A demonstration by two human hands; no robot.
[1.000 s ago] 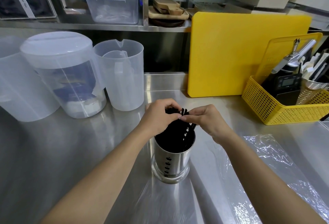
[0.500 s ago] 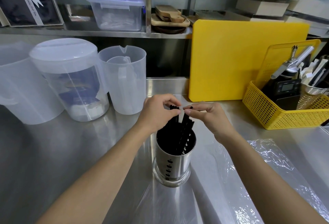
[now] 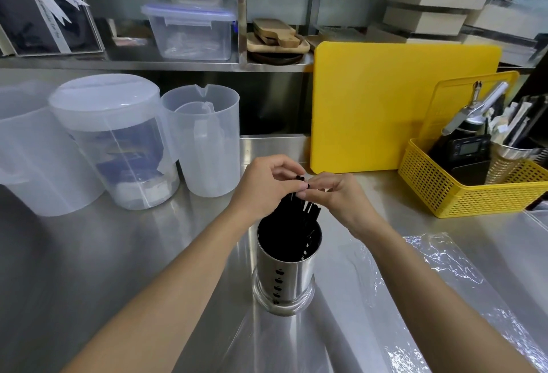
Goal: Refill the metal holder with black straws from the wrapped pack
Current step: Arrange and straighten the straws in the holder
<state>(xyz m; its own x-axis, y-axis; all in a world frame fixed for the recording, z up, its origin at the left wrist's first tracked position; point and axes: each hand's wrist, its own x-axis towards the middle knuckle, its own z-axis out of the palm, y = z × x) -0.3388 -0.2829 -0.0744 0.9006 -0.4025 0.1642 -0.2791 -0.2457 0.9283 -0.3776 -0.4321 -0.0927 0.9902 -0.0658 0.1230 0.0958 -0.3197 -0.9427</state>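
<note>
Straws seated, tops being tidied

Straws (image 3: 299,218) stand in the metal holder (image 3: 286,277), which sits upright on the steel surface (image 3: 89,254) at the centre of my view. My left hand (image 3: 264,183) and right hand (image 3: 338,191) meet just above the rim, each grip pinched shut on the upper ends of the black bundle. I judge the filling step nearly done and the hands now evening out the tops. Clear wrapping (image 3: 444,277) lies flat at 4 o'clock from the holder; whether any straws remain in it I cannot tell. Next I would let go gently so nothing lifts out.
</note>
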